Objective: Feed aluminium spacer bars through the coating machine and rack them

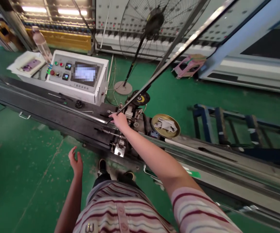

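Note:
My right hand (120,122) reaches over the middle of the machine bench, its fingers closed around the lower end of a long thin metal strip (179,51). From there the strip slants up to the top right of the view. Another shiny strip (57,103) lies along the dark bench bed (81,124), running left from my fingers. Just beside the hand is the machine head (130,113), with metal fittings, and a shiny metal block (119,150) sits nearer me. My left hand (76,161) hangs in front of the bench, empty, fingers apart.
A control box (79,72) with a screen and buttons stands behind the bench. To its left are a bottle (42,43) and a tray. A brass-coloured dish (165,133) holds crumpled cloth. Behind are a floor fan (124,87), a pink stool (190,66) and a blue rack (205,124).

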Action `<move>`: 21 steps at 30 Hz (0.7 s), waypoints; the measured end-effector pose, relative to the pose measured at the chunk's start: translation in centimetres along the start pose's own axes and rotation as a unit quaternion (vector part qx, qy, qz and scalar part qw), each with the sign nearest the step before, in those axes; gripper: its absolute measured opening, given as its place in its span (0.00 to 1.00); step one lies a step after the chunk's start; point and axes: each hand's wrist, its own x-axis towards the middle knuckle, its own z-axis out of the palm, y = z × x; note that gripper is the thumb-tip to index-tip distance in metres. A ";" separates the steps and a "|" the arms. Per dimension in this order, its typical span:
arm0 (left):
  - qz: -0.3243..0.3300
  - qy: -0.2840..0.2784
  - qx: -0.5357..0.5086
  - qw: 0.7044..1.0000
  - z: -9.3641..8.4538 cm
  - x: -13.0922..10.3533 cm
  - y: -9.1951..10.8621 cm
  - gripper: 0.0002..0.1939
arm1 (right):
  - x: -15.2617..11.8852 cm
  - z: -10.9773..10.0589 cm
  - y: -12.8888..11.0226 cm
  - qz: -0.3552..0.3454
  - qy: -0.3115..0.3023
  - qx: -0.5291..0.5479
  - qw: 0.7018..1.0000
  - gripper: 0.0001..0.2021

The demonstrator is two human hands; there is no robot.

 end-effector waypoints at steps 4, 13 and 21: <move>0.030 -0.009 0.020 0.999 -2.1 -0.6 0.2 0.17 | -3.9 -1.8 -1.7 0.033 0.062 0.103 0.992 0.14; 0.060 0.007 -0.033 0.998 -8.9 -10.7 6.5 0.17 | -25.5 -6.6 2.4 0.050 0.033 0.143 0.988 0.12; 0.104 -0.138 -0.078 0.982 -11.9 -28.1 17.2 0.18 | -45.5 -8.2 17.2 0.050 0.017 -0.131 0.990 0.15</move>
